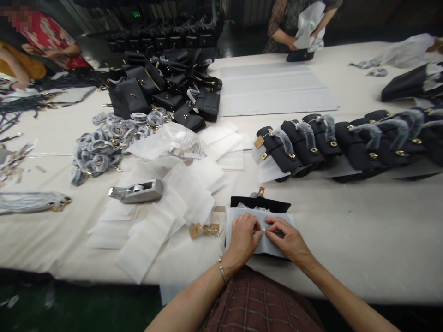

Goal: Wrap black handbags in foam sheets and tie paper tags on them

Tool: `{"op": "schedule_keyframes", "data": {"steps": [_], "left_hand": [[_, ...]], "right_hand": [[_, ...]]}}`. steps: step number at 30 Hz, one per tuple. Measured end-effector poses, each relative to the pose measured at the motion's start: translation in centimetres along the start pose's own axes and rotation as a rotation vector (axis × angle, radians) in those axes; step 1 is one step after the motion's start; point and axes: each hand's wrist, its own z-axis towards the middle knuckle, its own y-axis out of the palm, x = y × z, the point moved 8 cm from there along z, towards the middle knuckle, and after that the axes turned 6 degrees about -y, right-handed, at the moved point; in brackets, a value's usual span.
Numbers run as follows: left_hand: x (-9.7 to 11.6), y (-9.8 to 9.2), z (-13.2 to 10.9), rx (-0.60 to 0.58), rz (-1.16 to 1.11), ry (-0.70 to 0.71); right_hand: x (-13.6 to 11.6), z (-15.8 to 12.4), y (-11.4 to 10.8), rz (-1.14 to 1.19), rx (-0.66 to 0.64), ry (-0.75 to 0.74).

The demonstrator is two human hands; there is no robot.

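Observation:
A black handbag (261, 203) lies in front of me with its flap folded back. On the flap is a gold clasp plate (261, 191), and crumpled clear wrapping shows at the opening. A thin whitish foam sheet (285, 216) covers the front of the bag. My left hand (244, 235) is closed, thumb and forefinger pinching the middle of this sheet. From the other side my right hand (285, 237) pinches at the same place, its fingertips almost meeting the left ones. A tiny white bit shows between them; whether it is sheet or something else I cannot tell.
Loose foam sheets (150, 235), brown paper tags (204, 230) and a tape dispenser (141, 191) lie to the left. Beyond are coiled wrapped straps (100, 147) and piled black bags (166, 87). Finished-looking bags (304, 143) line the right. Co-workers (294, 27) stand across the table.

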Motion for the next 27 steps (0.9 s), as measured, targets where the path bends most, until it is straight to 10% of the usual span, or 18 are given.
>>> {"op": "schedule_keyframes", "data": {"steps": [18,27], "left_hand": [[0.1,1.4,1.3,-0.123,0.228,0.025],[-0.8,0.4,-0.4,-0.022,-0.013,0.225]], "right_hand": [[0.1,-0.7,0.6,-0.136,0.112,-0.214],[-1.9,-0.1,1.3,-0.355,0.04,-0.231]]}}
